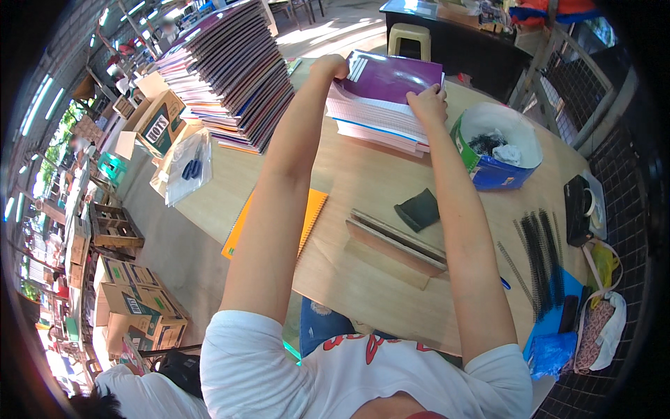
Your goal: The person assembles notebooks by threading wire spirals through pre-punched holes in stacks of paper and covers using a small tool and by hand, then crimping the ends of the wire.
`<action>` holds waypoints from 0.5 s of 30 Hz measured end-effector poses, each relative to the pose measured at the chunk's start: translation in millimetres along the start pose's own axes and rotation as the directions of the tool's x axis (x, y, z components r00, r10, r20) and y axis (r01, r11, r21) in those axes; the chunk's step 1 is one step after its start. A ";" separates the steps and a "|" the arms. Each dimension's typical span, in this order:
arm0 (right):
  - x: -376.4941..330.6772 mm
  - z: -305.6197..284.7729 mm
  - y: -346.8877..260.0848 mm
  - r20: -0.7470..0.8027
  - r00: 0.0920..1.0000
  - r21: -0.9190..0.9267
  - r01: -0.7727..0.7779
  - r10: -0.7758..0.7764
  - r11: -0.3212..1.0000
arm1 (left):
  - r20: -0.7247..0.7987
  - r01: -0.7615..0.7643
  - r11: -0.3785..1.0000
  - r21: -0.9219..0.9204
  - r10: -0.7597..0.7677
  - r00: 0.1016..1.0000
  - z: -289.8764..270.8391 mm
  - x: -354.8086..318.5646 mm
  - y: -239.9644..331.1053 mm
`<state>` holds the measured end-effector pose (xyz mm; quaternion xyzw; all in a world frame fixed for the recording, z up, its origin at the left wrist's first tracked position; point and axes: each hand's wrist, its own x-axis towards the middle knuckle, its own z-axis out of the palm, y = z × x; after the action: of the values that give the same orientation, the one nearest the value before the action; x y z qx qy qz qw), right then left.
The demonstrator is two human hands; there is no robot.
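Note:
Both arms stretch forward over the table to a low stack of unbound paper blocks (373,119). On top lies a glossy purple notebook cover (391,77). My left hand (329,67) is closed at the cover's far left corner, its fingertips partly hidden. At the right edge my right hand (428,106) grips it, thumb on top and fingers over the side. Below, between my forearms, a slotted wooden block (396,241) stands beside a dark, flat piece (417,209). An orange spiral notebook (312,218) lies partly under my left forearm.
A tall notebook stack (234,77) rises at the left, near scissors (192,170) on a plastic bag. To the right stand a cut-open container (506,171) with scraps and several black binding coils (544,258). Cardboard boxes (139,304) sit lower left; a person (150,391) is nearby.

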<state>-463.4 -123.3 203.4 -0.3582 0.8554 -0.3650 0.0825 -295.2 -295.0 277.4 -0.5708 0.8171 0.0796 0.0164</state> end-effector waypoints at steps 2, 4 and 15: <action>0.1 -1.6 0.4 -0.006 1.000 0.009 0.004 -0.004 1.000 | 0.020 -0.054 0.998 -0.027 0.055 0.998 0.3 -2.4 -2.8; 1.8 -3.5 1.0 -0.015 1.000 0.010 -0.013 0.013 1.000 | 0.035 -0.108 0.993 -0.054 0.110 0.993 -1.7 -2.8 1.0; -1.3 -6.1 1.6 0.021 1.000 -0.026 -0.012 0.013 1.000 | -0.089 -0.047 0.981 -0.189 0.030 0.996 -10.5 2.7 6.7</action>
<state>-465.8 -118.2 206.6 -0.3576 0.8613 -0.3496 0.0894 -301.8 -296.8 288.2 -0.5566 0.8166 0.1332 -0.0750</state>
